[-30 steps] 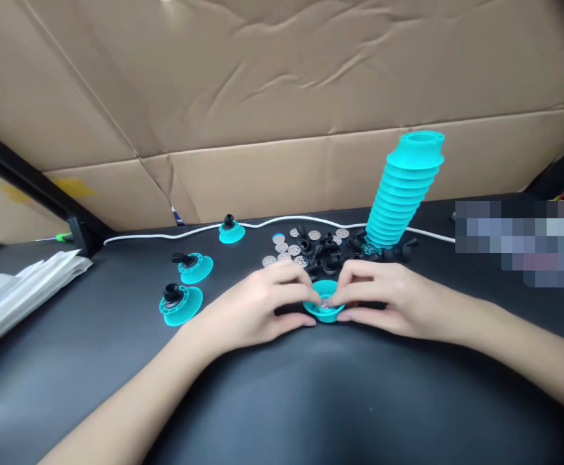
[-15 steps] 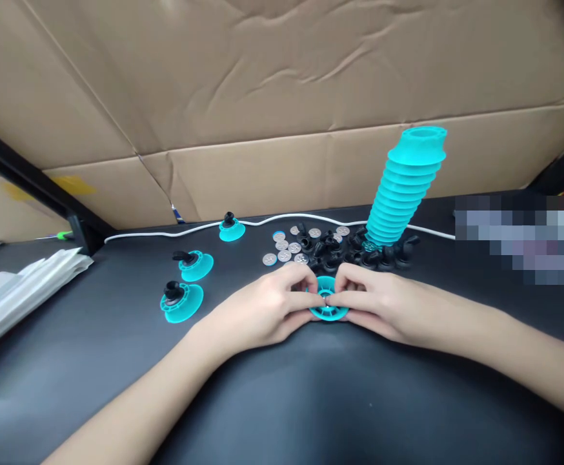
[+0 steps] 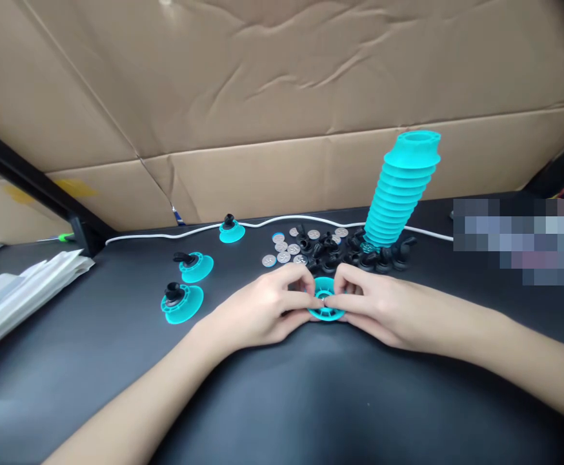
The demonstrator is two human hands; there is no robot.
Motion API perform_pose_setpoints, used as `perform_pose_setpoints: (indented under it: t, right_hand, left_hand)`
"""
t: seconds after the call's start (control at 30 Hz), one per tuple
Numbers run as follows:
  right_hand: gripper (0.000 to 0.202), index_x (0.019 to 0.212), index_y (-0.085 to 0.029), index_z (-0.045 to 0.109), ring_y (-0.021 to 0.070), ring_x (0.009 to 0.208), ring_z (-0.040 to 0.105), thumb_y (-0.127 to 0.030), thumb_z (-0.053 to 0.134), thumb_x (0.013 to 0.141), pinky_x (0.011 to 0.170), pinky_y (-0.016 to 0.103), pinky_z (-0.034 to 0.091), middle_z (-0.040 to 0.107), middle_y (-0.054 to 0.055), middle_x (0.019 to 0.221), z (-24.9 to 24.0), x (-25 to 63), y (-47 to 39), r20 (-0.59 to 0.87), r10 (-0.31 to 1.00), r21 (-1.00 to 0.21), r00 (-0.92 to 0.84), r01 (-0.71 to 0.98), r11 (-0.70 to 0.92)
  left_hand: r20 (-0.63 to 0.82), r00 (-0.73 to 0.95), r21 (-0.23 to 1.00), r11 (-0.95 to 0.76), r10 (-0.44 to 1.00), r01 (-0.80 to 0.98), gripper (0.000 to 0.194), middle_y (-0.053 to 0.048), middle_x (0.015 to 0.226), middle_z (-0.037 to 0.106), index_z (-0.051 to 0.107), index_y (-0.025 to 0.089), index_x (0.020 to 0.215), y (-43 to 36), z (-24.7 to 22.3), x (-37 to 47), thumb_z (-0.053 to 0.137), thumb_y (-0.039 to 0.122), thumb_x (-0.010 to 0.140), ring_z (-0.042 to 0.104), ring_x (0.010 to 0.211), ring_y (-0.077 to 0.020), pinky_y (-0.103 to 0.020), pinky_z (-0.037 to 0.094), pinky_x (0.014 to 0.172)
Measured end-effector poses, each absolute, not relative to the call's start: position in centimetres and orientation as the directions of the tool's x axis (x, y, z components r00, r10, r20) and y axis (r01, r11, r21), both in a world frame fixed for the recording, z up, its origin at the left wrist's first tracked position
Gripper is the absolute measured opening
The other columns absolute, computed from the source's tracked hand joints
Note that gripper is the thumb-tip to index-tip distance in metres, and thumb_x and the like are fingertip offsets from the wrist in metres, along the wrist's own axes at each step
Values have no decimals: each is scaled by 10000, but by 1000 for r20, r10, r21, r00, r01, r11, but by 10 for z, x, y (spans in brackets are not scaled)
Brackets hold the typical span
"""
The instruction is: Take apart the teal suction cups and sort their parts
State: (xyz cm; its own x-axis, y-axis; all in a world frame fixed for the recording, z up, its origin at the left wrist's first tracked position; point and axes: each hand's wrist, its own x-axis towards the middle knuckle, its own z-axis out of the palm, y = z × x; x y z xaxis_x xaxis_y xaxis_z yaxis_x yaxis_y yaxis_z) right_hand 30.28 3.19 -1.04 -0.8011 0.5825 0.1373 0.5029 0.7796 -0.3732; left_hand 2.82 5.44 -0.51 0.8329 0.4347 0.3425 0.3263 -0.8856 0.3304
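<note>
A flared teal plastic-looking cup is clamped in the grip of two bare hands, with the left hand and the right hand closed on it from opposite sides, low at the middle of the black desk. The cup is held open side up, and the grip is gathered at its spoked centre; what is pinched there is mostly covered and cannot be told. For a clean result, it seems, the rim should be steadied equally from both sides, pressure kept even at the centre, and the spokes spared any sideways twist.

Just beyond, small black knobbed pieces are heaped, with round silver-coloured discs scattered mostly at their left. Behind the heap's right side, a tall ribbed teal stack is seen tilted. Farther left, three teal cups with black knobs are set apart, and a thin white cable is run before a brown cardboard wall.
</note>
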Motion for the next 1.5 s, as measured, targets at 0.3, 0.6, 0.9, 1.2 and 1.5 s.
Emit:
perform_pose_setpoints:
  t: [0.3,0.6,0.9,1.2,1.5]
  right_hand:
    - [290,1303,-249,678,153,742,574,-242,472,1099,631,285,478,566,78,1129,-6,303,31,144,564,-299,-813,507,808]
    - [267,1275,-201,698,183,883,623,-229,504,1094,759,331,559,571,110,1145,-9,302,37,403,556,-398,-727,407,822]
    - [346,1409,-246,616,175,875,754,-255,596,1064,822,336,671,686,92,1172,-7,286,30,394,790,-803,-470,242,545]
    - [282,1286,-226,721,226,1122,703,-182,533,1081,943,365,621,710,119,1295,-15,299,36,338,457,-316,-823,358,879]
    - [312,1157,-213,725,208,948,722,-303,428,1130,809,331,601,743,84,1104,-13,292,33,246,654,-406,-716,536,740]
  left_hand:
    - [413,823,339,-905,389,258,170,-98,1029,706,810,198,1089,57,-5,28,651,175,1035,688,849,-169,-284,571,732]
    - [550,715,361,-895,431,262,154,-85,1061,740,793,210,1132,61,3,29,750,215,984,703,1001,-211,-378,604,916]
    - [643,593,273,-868,485,415,374,-90,1203,772,671,219,1379,56,13,23,674,175,1008,740,1065,-203,-365,625,992]
    - [548,197,268,-394,813,879,338,-100,1162,778,779,170,1206,81,17,-1,572,309,978,738,819,-211,-354,631,839]
    - [357,177,109,-229,917,967,335,-167,1100,805,773,144,1116,104,0,-20,503,282,973,762,1022,-347,-458,597,956]
